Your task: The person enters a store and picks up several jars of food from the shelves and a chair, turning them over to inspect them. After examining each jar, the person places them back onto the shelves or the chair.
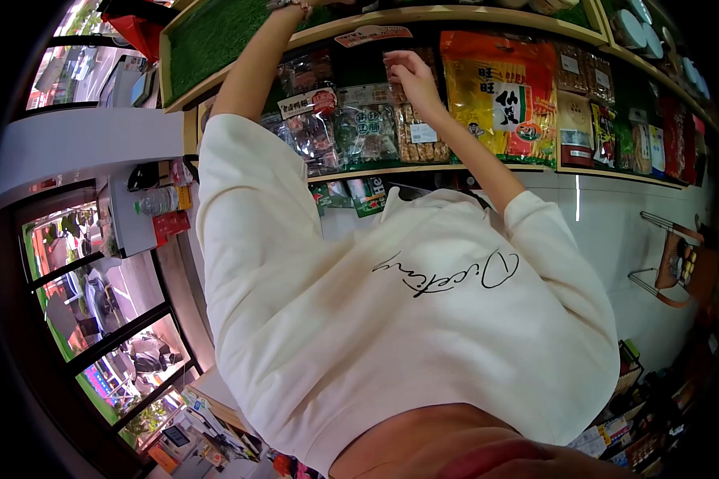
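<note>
My right hand (414,78) reaches over a shelf, its fingers bent and pinched at the top of a clear snack packet (420,142). That packet holds brown, nutty-looking pieces and has a white label. To its left are a clear bag with green print (367,124) and clear packs of dark snacks (315,128). A large red and yellow snack bag (501,96) stands to its right. My left hand (305,5) is at the top edge, mostly cut off, with a bracelet at the wrist; its fingers are hidden.
Wooden trim (423,168) edges the shelf, and green turf (216,48) lines an upper tier. More packets (579,128) stand at the right. A plastic bottle (156,201) is on a side surface at left, by windows. A brown rack-like chair (679,259) is on the right.
</note>
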Demonstrator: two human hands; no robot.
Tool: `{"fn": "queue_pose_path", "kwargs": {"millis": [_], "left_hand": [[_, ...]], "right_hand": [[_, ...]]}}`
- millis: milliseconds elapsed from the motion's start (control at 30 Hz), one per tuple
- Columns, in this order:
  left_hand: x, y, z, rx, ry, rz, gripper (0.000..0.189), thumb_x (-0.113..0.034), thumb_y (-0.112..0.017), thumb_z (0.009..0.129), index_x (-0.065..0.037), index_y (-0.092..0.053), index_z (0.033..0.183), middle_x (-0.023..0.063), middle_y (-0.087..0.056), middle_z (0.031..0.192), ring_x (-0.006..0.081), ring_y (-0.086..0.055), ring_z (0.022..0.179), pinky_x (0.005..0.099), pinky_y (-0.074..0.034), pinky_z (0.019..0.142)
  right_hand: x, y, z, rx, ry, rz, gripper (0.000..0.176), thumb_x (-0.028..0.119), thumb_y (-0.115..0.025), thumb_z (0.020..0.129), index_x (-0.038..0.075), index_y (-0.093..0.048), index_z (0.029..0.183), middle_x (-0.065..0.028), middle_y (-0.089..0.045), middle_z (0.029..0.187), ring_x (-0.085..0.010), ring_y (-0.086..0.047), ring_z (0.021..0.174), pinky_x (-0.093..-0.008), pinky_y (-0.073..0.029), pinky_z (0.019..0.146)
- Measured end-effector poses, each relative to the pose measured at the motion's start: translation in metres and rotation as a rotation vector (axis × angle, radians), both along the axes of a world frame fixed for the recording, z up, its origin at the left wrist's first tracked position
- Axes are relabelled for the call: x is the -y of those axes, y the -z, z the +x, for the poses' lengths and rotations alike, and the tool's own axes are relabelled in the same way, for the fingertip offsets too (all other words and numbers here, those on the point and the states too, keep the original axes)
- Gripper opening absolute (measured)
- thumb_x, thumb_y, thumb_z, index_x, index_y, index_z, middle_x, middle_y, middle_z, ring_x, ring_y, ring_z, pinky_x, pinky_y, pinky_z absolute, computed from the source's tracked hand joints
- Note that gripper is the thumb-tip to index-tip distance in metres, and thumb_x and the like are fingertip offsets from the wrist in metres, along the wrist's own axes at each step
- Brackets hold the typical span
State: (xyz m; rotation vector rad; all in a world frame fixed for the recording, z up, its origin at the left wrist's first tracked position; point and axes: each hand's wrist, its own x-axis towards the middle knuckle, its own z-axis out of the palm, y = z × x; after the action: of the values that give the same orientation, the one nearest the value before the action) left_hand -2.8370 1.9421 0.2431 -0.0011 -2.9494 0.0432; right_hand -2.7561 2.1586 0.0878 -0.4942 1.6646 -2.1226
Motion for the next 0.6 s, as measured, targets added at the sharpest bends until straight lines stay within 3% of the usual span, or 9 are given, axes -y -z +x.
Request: {"fn": "queue_pose_path", "kwargs": {"millis": [67, 133, 200, 233, 300, 367, 400, 500, 600], "left_hand": [[-0.05, -0.01, 0.039, -0.087, -0.098, -0.111, 0.098, -0.024, -0.081, 0.057, -0.008, -0.028, 0.138, 0.0181, -0.031, 0.14, 0.0375, -0.038, 0.123, 0.0458, -0.045, 0.089], [-0.054, 0.045, 0.043, -0.573, 0.004, -0.393, 0.082, -0.016, -0.07, 0.063, -0.005, -0.033, 0.136, 0.0158, -0.031, 0.141, 0.0345, -0.032, 0.128, 0.0464, -0.033, 0.098], [-0.092, 0.032, 0.082, -0.286, 0.143, -0.274, 0.065, -0.016, -0.062, 0.07, -0.006, -0.041, 0.131, 0.0132, -0.031, 0.141, 0.0322, -0.03, 0.129, 0.0474, -0.031, 0.1], [-0.095, 0.049, 0.087, -0.372, 0.197, -0.423, 0.056, -0.019, -0.059, 0.073, -0.007, -0.047, 0.127, 0.0121, -0.034, 0.139, 0.0317, -0.03, 0.13, 0.0475, -0.029, 0.101], [-0.109, 0.066, 0.101, -0.304, 0.332, -0.231, 0.048, -0.023, -0.056, 0.076, -0.008, -0.052, 0.121, 0.0119, -0.037, 0.137, 0.0315, -0.029, 0.13, 0.048, -0.029, 0.102], [-0.114, 0.086, 0.104, -0.244, 0.325, -0.294, 0.042, -0.026, -0.052, 0.078, -0.007, -0.056, 0.116, 0.0129, -0.04, 0.135, 0.0317, -0.03, 0.13, 0.0485, -0.029, 0.102], [-0.114, 0.094, 0.103, -0.34, 0.317, -0.333, 0.04, -0.027, -0.053, 0.078, -0.007, -0.057, 0.113, 0.0146, -0.042, 0.135, 0.0328, -0.031, 0.13, 0.0492, -0.028, 0.102], [-0.107, 0.116, 0.114, -0.323, 0.219, -0.279, 0.04, -0.027, -0.052, 0.078, -0.007, -0.057, 0.112, 0.0159, -0.043, 0.133, 0.0333, -0.032, 0.13, 0.0499, -0.028, 0.102], [-0.103, 0.128, 0.129, -0.296, 0.212, -0.311, 0.04, -0.027, -0.052, 0.077, -0.006, -0.057, 0.111, 0.0167, -0.043, 0.133, 0.0352, -0.03, 0.13, 0.051, -0.027, 0.102]], "right_hand": [[-0.013, -0.027, 0.026, -0.208, 0.126, 0.046, 0.028, 0.012, -0.055, 0.084, 0.007, -0.055, 0.111, -0.0091, -0.056, 0.113, -0.0198, -0.054, 0.101, -0.0327, -0.043, 0.086], [-0.027, -0.058, 0.042, -0.52, 0.21, 0.098, 0.03, 0.014, -0.06, 0.08, 0.008, -0.056, 0.109, -0.0106, -0.054, 0.115, -0.0238, -0.051, 0.106, -0.0366, -0.04, 0.09], [-0.037, -0.076, 0.054, -0.915, 0.242, 0.164, 0.033, 0.017, -0.063, 0.077, 0.011, -0.056, 0.109, -0.0111, -0.051, 0.118, -0.0278, -0.047, 0.11, -0.0391, -0.037, 0.094], [-0.038, -0.075, 0.058, -0.993, 0.197, 0.16, 0.04, 0.021, -0.064, 0.075, 0.013, -0.056, 0.113, -0.0095, -0.051, 0.119, -0.0312, -0.045, 0.111, -0.0404, -0.034, 0.097], [-0.035, -0.078, 0.068, -1.08, 0.121, 0.17, 0.043, 0.025, -0.065, 0.075, 0.014, -0.055, 0.116, -0.0079, -0.05, 0.122, -0.0309, -0.045, 0.111, -0.0405, -0.034, 0.096], [-0.032, -0.074, 0.081, -1.096, 0.071, 0.264, 0.046, 0.028, -0.066, 0.075, 0.014, -0.054, 0.117, -0.0072, -0.05, 0.122, -0.0312, -0.045, 0.112, -0.0407, -0.034, 0.096], [-0.03, -0.073, 0.085, -1.108, 0.047, 0.307, 0.047, 0.029, -0.066, 0.074, 0.015, -0.054, 0.117, -0.0069, -0.051, 0.121, -0.0313, -0.044, 0.112, -0.0407, -0.034, 0.096], [-0.028, -0.071, 0.094, -0.885, -0.006, 0.2, 0.054, 0.026, -0.069, 0.072, 0.013, -0.052, 0.122, -0.0097, -0.053, 0.118, -0.0308, -0.043, 0.114, -0.0412, -0.034, 0.097], [-0.026, -0.061, 0.105, -0.996, -0.005, 0.287, 0.05, 0.03, -0.069, 0.072, 0.017, -0.056, 0.119, -0.0093, -0.055, 0.116, -0.0313, -0.043, 0.113, -0.0426, -0.035, 0.096]]}}
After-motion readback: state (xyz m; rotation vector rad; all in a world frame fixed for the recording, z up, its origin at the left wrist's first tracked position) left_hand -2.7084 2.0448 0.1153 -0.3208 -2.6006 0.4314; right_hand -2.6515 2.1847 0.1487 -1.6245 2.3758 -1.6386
